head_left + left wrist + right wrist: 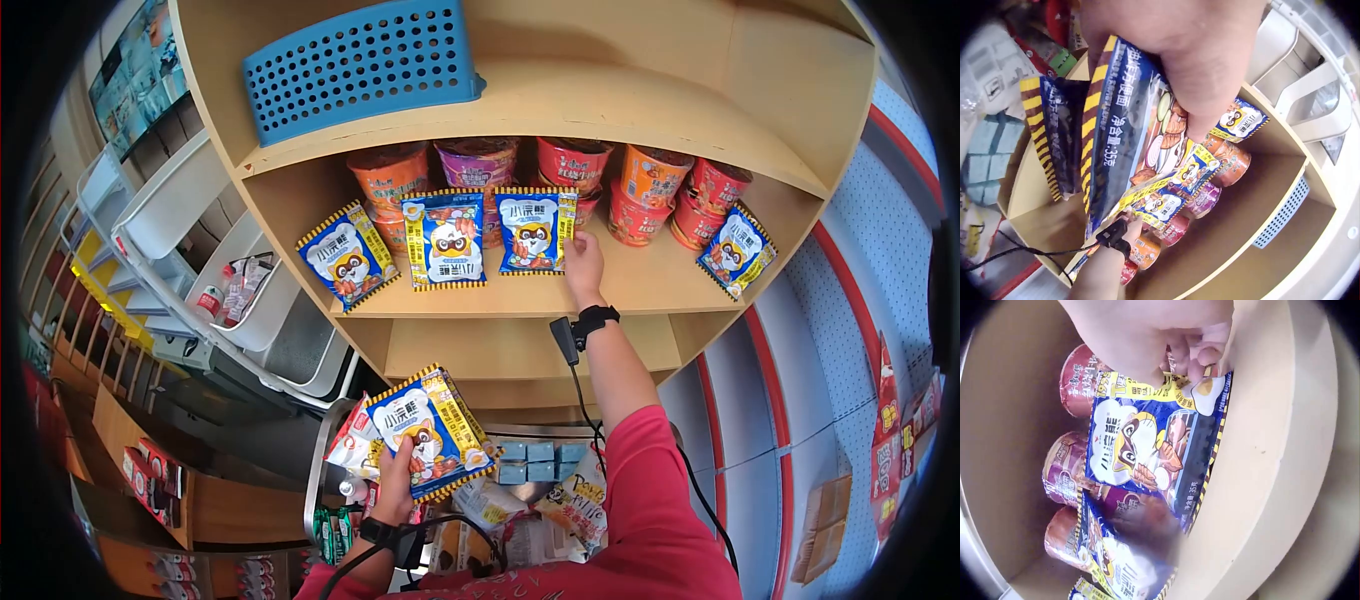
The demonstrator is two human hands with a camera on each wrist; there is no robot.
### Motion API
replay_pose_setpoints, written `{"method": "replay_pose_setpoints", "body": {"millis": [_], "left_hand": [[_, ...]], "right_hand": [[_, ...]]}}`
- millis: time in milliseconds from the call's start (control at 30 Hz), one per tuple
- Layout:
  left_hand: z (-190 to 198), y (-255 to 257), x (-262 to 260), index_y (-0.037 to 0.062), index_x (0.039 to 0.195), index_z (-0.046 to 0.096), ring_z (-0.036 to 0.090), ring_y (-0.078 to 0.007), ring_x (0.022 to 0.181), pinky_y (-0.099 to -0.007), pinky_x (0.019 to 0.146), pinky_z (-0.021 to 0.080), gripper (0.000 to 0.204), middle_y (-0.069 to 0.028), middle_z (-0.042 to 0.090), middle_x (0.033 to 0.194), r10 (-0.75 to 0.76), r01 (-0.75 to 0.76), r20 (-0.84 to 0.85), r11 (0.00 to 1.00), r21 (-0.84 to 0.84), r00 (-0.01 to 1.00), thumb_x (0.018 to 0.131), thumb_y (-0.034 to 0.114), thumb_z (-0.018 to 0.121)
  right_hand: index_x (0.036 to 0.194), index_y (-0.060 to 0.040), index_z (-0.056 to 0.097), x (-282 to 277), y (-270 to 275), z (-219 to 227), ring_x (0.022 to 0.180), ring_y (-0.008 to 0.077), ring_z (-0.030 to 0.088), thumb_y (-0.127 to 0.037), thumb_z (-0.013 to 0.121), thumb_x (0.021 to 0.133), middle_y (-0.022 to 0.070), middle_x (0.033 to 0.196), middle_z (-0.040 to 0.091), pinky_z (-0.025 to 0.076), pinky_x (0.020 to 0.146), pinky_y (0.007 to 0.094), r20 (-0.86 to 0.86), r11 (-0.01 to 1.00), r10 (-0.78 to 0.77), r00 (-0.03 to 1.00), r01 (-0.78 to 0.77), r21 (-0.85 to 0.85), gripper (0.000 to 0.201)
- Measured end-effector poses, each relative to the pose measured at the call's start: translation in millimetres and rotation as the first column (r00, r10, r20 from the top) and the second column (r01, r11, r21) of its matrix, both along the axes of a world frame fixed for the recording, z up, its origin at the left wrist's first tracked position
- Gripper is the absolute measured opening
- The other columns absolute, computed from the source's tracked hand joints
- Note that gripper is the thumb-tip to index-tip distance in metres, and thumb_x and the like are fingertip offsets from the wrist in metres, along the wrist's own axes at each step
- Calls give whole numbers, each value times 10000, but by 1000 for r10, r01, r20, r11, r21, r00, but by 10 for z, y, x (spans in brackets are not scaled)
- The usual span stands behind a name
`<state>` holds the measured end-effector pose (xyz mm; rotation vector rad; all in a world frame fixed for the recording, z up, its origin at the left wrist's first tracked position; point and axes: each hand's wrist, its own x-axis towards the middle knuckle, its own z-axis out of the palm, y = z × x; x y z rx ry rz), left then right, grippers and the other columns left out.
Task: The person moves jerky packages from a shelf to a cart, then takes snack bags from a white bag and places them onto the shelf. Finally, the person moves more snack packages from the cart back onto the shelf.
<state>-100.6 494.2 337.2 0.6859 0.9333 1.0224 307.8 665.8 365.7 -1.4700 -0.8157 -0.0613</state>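
My right hand (584, 268) pinches the right edge of a blue-and-yellow instant noodle packet (530, 232), which stands upright near the front of the middle shelf. Just left of it stands a matching packet (443, 240), turned upside down, and farther left another packet (348, 256) leans tilted. One more packet (737, 250) leans at the shelf's right end. Lower down, in front of the shelving, my left hand (396, 490) grips a small stack of the same packets (425, 432), thumb over the front one. The left wrist view shows a second packet (1060, 137) behind the front packet (1129, 125).
Stacked noodle cups (640, 195) line the shelf behind the packets. A blue perforated basket (360, 70) sits on the shelf above. Below my hands, a cart holds blue boxes (540, 462) and bagged goods (580, 500). White bins (230, 280) stand left, and pegboard shelving (840, 350) right.
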Motion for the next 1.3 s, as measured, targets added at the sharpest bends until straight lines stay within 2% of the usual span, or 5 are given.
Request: {"method": "replay_pose_setpoints", "body": {"millis": [400,567,667,1033,1300], "left_hand": [[92,54,83,9,1175,457,564,-143,936,-285,810,461,325,-67,561,1084,-27,29,-42,999,45,999,894,162,515],[232,344,309,-1,1156,458,554,-138,951,-283,830,448,310,-76,560,1088,-39,44,-30,978,206,999,881,123,528],[478,433,560,-13,1162,441,551,-139,955,-283,836,442,329,-88,560,1093,-65,62,0,954,293,998,879,123,539],[401,364,737,2,1167,437,557,-153,965,-290,833,456,310,-88,552,1111,-53,37,55,963,267,997,889,111,521],[155,280,585,-3,1144,447,583,-168,924,-299,805,481,306,-98,569,1084,-30,37,-37,973,229,999,898,167,516]], "right_hand": [[925,-57,582,-427,-418,425,636,150,586,-228,650,781,35,719,614,448,558,288,15,913,301,954,-283,-294,234],[1092,-27,549,-968,-961,581,783,113,593,-131,604,824,31,934,634,474,687,251,-452,1,861,233,-890,-457,292],[1119,-1,524,-1155,-1166,553,865,103,583,-56,599,817,44,1017,613,466,753,248,-517,-86,856,13,-982,-167,316],[1132,-18,496,136,-1362,697,881,128,602,-30,598,818,65,1029,614,487,784,261,-508,654,724,467,-697,293,330],[1103,-3,514,1169,-1224,290,805,106,605,-58,554,860,69,948,633,493,707,244,-493,803,593,636,-507,313,253]]}}
